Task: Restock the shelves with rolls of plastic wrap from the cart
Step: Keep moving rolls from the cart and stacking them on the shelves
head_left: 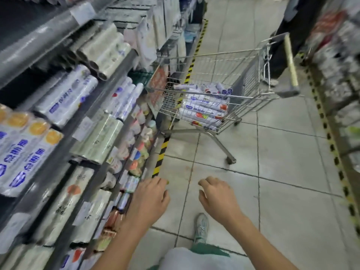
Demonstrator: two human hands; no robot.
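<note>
A wire shopping cart (259, 55) stands in the aisle ahead, and several white rolls of plastic wrap (204, 109) with blue and red labels lie in its basket. Shelves (115, 75) run along the left, stocked with more wrapped rolls (68, 98). My left hand (150, 199) hovers low near the shelf's foot, fingers loosely curled, holding nothing. Beside it to the right, my right hand (216, 197) also hangs empty with loosely curled fingers. Both hands are well short of the cart.
Yellow-and-black tape (162, 152) marks the floor along the left shelving, and another strip (331, 149) runs along a blurred shelf on the right. A person's dark legs (288, 45) stand behind the cart. My shoe (201, 227) is on the tiled floor below.
</note>
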